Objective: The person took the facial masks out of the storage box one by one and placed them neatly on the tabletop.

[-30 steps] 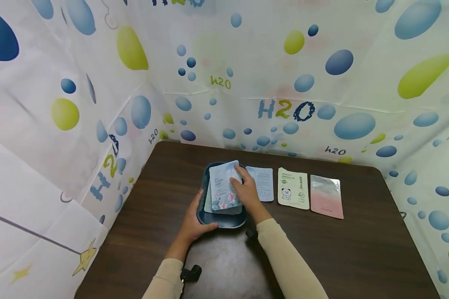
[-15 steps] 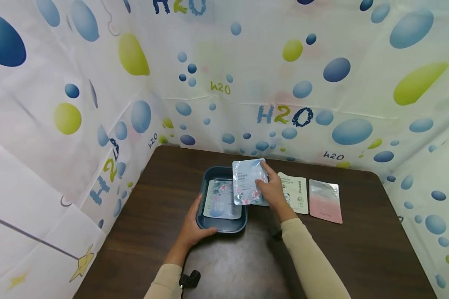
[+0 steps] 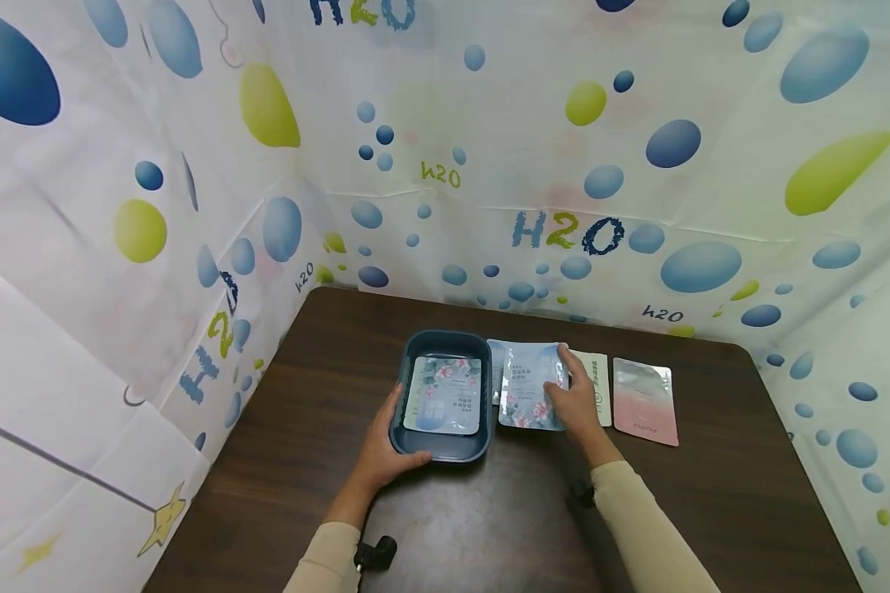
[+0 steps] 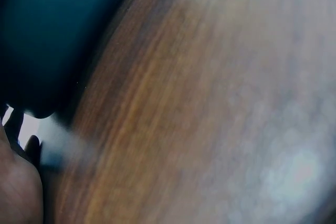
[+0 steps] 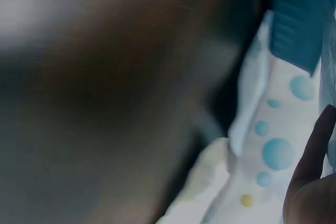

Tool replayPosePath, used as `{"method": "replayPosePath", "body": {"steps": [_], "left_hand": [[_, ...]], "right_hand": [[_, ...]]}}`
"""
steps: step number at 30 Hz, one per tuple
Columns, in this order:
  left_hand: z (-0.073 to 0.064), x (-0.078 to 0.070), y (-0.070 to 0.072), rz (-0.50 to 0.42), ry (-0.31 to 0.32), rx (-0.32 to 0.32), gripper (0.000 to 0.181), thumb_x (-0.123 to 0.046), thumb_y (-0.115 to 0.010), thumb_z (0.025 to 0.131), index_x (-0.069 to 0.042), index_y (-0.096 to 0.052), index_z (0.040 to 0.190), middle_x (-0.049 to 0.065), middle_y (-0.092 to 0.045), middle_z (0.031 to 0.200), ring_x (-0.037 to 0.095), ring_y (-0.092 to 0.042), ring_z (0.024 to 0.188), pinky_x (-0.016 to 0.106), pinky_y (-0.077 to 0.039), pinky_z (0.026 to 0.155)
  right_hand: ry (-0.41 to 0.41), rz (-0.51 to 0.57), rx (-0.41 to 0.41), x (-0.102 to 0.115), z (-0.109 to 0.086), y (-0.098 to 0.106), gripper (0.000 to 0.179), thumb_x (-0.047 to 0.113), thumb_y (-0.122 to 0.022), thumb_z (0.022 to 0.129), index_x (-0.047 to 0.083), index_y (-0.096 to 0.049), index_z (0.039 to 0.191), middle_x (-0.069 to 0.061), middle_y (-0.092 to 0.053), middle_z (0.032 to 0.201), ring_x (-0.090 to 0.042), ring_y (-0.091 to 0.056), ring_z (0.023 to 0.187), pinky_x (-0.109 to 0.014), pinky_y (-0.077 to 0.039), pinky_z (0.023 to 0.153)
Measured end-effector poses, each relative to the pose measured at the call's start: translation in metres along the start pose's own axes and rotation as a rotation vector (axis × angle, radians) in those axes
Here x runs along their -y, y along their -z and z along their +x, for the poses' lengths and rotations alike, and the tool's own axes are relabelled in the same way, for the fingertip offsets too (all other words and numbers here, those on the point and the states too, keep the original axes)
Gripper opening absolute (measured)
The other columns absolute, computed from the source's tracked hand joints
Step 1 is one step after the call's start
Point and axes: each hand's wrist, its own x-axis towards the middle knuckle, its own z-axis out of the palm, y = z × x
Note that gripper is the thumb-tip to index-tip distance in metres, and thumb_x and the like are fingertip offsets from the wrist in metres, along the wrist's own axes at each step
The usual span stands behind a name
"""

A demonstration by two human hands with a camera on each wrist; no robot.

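Along the back and both sides, a white cloth point(image 3: 504, 107) printed with bubbles encloses the space. In front of it stands a dark wooden worktop point(image 3: 326, 362), and on this, left of its middle, sits a blue tray point(image 3: 448, 447).

The left hand point(image 3: 381, 449) holds the tray's near left corner, thumb along the front edge and fingers along the side. The right hand point(image 3: 578, 402) pinches a blue flowered packet point(image 3: 526, 387) by its right edge, just right of the tray. That packet overlaps a light blue packet point(image 3: 495, 371); whether the two touch cannot be told. Further right lie a pale green packet point(image 3: 601, 387), partly covered by the right hand, and a pink and silver packet point(image 3: 645, 403). Inside the tray lies another flowered packet point(image 3: 448, 397), with a greenish edge showing at its left.

The step in hand appears to be shifting a packet out beside the tray; the next move probably calls for lowering it flat and loosening the pinch.
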Motion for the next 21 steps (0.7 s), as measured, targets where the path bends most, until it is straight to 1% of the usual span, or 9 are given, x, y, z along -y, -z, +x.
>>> {"method": "replayPosePath", "body": {"steps": [1,2,7,9,12,14,17,19,21], "left_hand": [[0.000,-0.001,0.000,0.002,-0.001,0.000,0.128,-0.029,-0.098,0.060,-0.023,-0.023,0.164,0.011,-0.027,0.169,0.042,-0.027,0.154,0.070,-0.026,0.118],[0.001,-0.001,0.000,0.002,-0.002,0.000,0.128,-0.029,-0.098,0.060,-0.023,-0.023,0.164,0.011,-0.027,0.169,0.042,-0.027,0.153,0.070,-0.026,0.118],[0.001,-0.003,0.000,-0.004,0.002,0.003,0.128,-0.029,-0.098,0.060,-0.023,-0.024,0.164,0.012,-0.027,0.169,0.043,-0.027,0.153,0.069,-0.025,0.118],[0.001,-0.003,-0.001,-0.001,0.001,0.005,0.128,-0.028,-0.098,0.060,-0.022,-0.023,0.164,0.013,-0.027,0.169,0.043,-0.027,0.153,0.069,-0.025,0.118],[0.001,-0.003,-0.002,0.001,0.004,0.006,0.128,-0.028,-0.098,0.061,-0.023,-0.023,0.164,0.012,-0.026,0.169,0.043,-0.027,0.153,0.069,-0.025,0.118],[0.001,-0.002,-0.002,-0.002,0.006,0.005,0.128,-0.029,-0.098,0.061,-0.025,-0.023,0.164,0.012,-0.026,0.169,0.042,-0.027,0.153,0.069,-0.025,0.119],[0.001,-0.002,-0.002,-0.006,0.006,0.007,0.127,-0.030,-0.098,0.061,-0.025,-0.023,0.164,0.012,-0.026,0.169,0.042,-0.027,0.153,0.069,-0.025,0.119],[0.001,-0.002,-0.001,-0.012,0.004,0.005,0.128,-0.029,-0.098,0.061,-0.025,-0.023,0.164,0.013,-0.026,0.169,0.042,-0.027,0.153,0.068,-0.024,0.119],[0.001,-0.003,0.000,-0.015,0.004,0.005,0.128,-0.028,-0.098,0.061,-0.025,-0.023,0.164,0.013,-0.026,0.169,0.042,-0.027,0.154,0.068,-0.024,0.119]], "right_hand": [[0.003,-0.005,0.002,-0.006,-0.003,0.001,0.075,-0.002,-0.056,0.095,0.014,-0.028,0.163,-0.010,-0.018,0.172,-0.031,-0.032,0.147,-0.048,-0.032,0.119],[0.001,-0.014,0.005,-0.011,-0.006,0.000,0.075,-0.002,-0.056,0.095,0.013,-0.029,0.162,-0.012,-0.019,0.171,-0.032,-0.033,0.146,-0.049,-0.032,0.120],[0.010,-0.109,0.057,-0.034,-0.025,-0.007,0.073,-0.004,-0.062,0.091,0.006,-0.035,0.159,-0.018,-0.027,0.167,-0.035,-0.044,0.139,-0.046,-0.044,0.108],[0.023,-0.141,0.070,-0.041,-0.032,-0.011,0.073,-0.003,-0.065,0.089,0.004,-0.038,0.157,-0.021,-0.030,0.165,-0.038,-0.043,0.143,-0.049,-0.042,0.111],[0.071,-0.213,0.081,-0.046,-0.039,-0.014,0.073,-0.001,-0.068,0.087,0.001,-0.040,0.155,-0.024,-0.035,0.162,-0.043,-0.036,0.149,-0.057,-0.034,0.118],[0.120,-0.320,0.097,-0.049,-0.043,-0.014,0.073,0.003,-0.070,0.087,-0.001,-0.042,0.154,-0.026,-0.038,0.159,-0.046,-0.034,0.149,-0.061,-0.032,0.119],[0.196,-0.526,0.133,-0.052,-0.047,-0.014,0.070,0.010,-0.073,0.088,-0.004,-0.045,0.151,-0.026,-0.043,0.156,-0.047,-0.037,0.146,-0.064,-0.031,0.117],[0.242,-0.672,0.151,-0.054,-0.050,-0.014,0.068,0.016,-0.073,0.089,-0.004,-0.048,0.149,-0.024,-0.045,0.156,-0.046,-0.035,0.147,-0.066,-0.027,0.118],[0.263,-0.794,0.164,-0.055,-0.053,-0.015,0.067,0.022,-0.072,0.091,-0.003,-0.049,0.149,-0.021,-0.044,0.158,-0.045,-0.029,0.151,-0.069,-0.021,0.119]]}}
